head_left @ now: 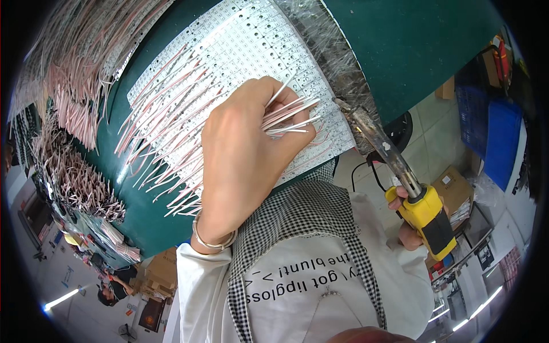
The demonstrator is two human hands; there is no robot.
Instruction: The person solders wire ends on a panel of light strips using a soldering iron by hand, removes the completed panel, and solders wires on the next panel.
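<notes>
Left hand (240,154) gripping wires (289,114); right hand (407,228), seemingly, around soldering iron (400,171).

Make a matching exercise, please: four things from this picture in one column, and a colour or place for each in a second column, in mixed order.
Things:
1. soldering iron
2. table
3. bracelet
4. bundle of thin wires

Descriptions:
a. dark green
b. on the left wrist
c. yellow and black handle, in the right hand
d. pinched in the left hand

Pairs: 1-c, 2-a, 3-b, 4-d

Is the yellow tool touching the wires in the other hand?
No, the yellow tool in the right hand points beside the white boards, apart from the wires.
</notes>
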